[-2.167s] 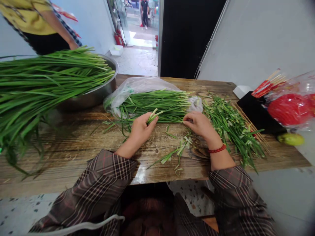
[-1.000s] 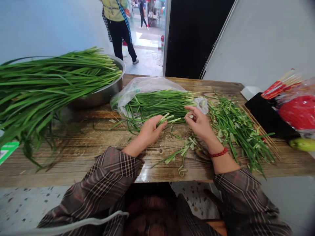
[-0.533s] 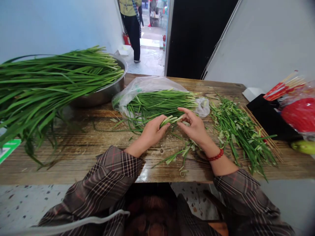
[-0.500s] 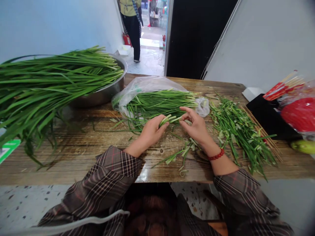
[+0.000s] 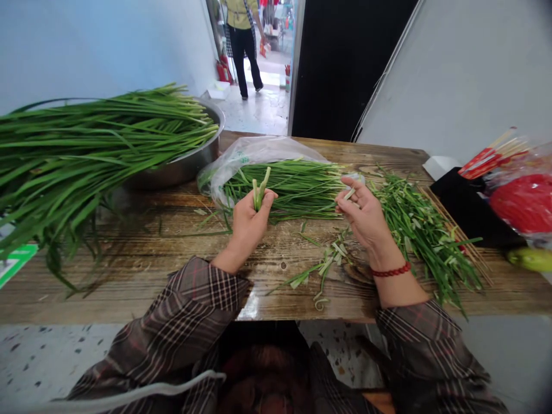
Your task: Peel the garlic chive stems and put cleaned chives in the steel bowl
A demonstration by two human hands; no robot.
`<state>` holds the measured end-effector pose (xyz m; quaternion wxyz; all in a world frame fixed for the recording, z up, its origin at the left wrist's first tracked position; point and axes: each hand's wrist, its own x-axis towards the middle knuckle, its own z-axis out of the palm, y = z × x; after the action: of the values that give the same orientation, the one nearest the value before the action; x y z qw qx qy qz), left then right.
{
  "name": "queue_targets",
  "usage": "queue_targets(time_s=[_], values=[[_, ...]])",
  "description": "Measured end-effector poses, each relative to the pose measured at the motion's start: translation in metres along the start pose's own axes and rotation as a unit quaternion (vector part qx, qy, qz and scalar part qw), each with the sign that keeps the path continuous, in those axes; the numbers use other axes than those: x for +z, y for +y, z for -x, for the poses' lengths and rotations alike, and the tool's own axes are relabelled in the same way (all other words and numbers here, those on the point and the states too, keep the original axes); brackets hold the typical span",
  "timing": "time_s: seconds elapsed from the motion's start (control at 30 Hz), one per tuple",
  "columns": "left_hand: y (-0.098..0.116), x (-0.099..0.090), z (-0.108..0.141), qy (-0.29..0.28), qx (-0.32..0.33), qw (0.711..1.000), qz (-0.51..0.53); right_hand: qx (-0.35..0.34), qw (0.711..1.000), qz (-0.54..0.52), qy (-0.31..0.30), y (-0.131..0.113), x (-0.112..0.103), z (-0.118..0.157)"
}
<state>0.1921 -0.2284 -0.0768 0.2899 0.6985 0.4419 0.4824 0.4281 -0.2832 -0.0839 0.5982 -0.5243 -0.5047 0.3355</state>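
Observation:
My left hand (image 5: 250,221) is closed round a few garlic chives (image 5: 260,192), whose pale stem ends point up out of the fist. To its right, my right hand (image 5: 364,213) pinches a small pale scrap (image 5: 350,194), perhaps a peeled stem sheath. Behind both hands, a bunch of garlic chives (image 5: 297,181) lies in a clear plastic bag (image 5: 276,146). Below my right hand, loose trimmings (image 5: 332,256) are scattered on the wooden table (image 5: 241,296). A larger heap of leaves and scraps (image 5: 414,218) spreads beyond my right wrist.
At the left, a steel basin (image 5: 200,155) carries a big pile of garlic chives (image 5: 103,132) that hangs over its rim. Wooden skewers (image 5: 457,230) and a black box (image 5: 470,207) with red-wrapped chopsticks are on the right. A person (image 5: 241,40) walks in the doorway.
My hands have moved apart: the right one went right with a pale scrap, the left drew slightly left. The chive stems in my left hand now point upward.

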Motion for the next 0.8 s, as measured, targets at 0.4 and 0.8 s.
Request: queue_targets(time_s=[0.4, 0.8], values=[[0.002, 0.016, 0.011, -0.278, 0.128, 0.948, -0.087, -0.132, 0.978, 0.139, -0.078, -0.011, 0.032, 0.022], [-0.005, -0.008, 0.001, -0.091, 0.205, 0.953, -0.203, -0.105, 0.952, 0.251, -0.138, -0.012, -0.01, 0.002]])
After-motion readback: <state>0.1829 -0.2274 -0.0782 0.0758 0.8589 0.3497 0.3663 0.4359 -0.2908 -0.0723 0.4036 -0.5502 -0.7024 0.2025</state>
